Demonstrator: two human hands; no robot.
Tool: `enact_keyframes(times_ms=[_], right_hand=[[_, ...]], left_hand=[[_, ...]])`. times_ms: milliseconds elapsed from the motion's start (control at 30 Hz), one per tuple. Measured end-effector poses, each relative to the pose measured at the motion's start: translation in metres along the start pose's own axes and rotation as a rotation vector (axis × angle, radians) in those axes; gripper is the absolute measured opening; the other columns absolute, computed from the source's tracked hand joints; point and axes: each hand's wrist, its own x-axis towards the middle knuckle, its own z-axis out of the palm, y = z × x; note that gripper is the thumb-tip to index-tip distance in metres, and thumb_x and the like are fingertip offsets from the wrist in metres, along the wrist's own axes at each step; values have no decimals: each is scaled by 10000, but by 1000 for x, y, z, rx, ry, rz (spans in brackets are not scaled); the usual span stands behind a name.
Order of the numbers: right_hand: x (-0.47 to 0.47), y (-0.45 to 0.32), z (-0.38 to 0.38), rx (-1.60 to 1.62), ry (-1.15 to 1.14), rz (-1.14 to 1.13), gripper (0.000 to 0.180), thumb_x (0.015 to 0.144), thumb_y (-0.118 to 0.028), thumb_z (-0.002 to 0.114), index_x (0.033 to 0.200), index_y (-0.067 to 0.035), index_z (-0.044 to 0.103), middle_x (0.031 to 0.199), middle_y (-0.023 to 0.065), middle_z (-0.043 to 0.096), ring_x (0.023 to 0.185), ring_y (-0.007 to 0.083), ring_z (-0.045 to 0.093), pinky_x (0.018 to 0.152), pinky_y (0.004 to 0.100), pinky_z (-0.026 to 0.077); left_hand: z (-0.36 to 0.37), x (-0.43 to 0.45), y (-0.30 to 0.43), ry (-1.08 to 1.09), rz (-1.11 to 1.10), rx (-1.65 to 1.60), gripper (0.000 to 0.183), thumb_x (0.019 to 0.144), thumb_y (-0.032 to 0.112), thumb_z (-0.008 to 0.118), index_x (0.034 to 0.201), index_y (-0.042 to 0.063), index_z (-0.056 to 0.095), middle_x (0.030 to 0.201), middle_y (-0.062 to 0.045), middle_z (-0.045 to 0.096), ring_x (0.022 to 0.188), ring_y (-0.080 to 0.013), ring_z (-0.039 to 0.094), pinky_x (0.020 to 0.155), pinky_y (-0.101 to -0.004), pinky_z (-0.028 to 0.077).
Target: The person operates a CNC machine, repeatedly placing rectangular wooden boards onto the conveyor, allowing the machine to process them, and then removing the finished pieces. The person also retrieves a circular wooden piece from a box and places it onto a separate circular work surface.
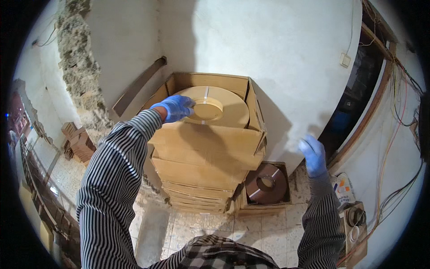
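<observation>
My left hand (pixel 176 108), in a blue glove, reaches over a large beige roll of edge-banding-like strip (pixel 233 102). Its fingers are at the near left rim of the roll's round centre hole; whether they grip it is hidden. White straps cross the roll, which lies flat in an open cardboard box (pixel 208 138) on top of a tall stack of cartons (pixel 201 181). Off to the right, my right hand (pixel 312 155) is raised in a blue glove, slightly blurred. Its fingers are loosely bent, with nothing visible in them, apart from the boxes.
A dark brown strapped roll (pixel 280 188) sits in a lower open box (pixel 263 209) right of the stack. Loose cables (pixel 391 141) hang along the right wall. A brown strip (pixel 139 85) leans at the left wall. Brown blocks (pixel 79 143) are piled farther left.
</observation>
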Motion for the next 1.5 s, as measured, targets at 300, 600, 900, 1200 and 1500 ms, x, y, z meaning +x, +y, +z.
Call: enact_keyframes(times_ms=[300, 600, 900, 1200, 1500], right_hand=[[147, 44, 73, -104, -350, 121, 251, 936, -168, 568, 1078, 24, 646, 998, 139, 681, 967, 164, 634, 849, 289, 516], [167, 86, 89, -148, -380, 45, 233, 922, -150, 580, 1045, 35, 650, 983, 169, 687, 881, 214, 672, 792, 304, 532], [182, 105, 92, 95, -503, 168, 240, 933, -155, 577, 1087, 16, 643, 1006, 139, 691, 930, 191, 665, 840, 298, 528], [181, 100, 80, 229, -533, 205, 252, 936, -181, 574, 1085, 9, 646, 992, 136, 692, 948, 196, 661, 857, 305, 522], [184, 97, 81, -319, -858, -297, 366, 933, -314, 512, 1105, -15, 635, 993, 163, 673, 921, 285, 648, 958, 413, 439]], left_hand=[[83, 130, 26, -529, -69, 238, 1210, 664, 684, 682, 1505, 97, 40, 1471, -265, 296, 1363, -380, 316, 1101, -447, 297], [125, 133, 54, -530, -13, 304, 1213, 609, 752, 670, 1511, 278, 13, 1528, -263, 112, 1395, -435, 195, 1088, -601, 179], [123, 134, 49, -430, 12, 215, 1252, 566, 691, 739, 1509, 202, 76, 1438, -339, 239, 1311, -485, 317, 1077, -517, 283], [115, 138, 47, -379, 79, 184, 1208, 575, 661, 741, 1496, 132, 164, 1370, -345, 339, 1244, -456, 422, 1032, -465, 374], [40, 146, 46, -459, 171, -135, 1307, 637, 560, 796, 1463, -51, -14, 1416, -352, 267, 1333, -416, 317, 1102, -451, 303]])
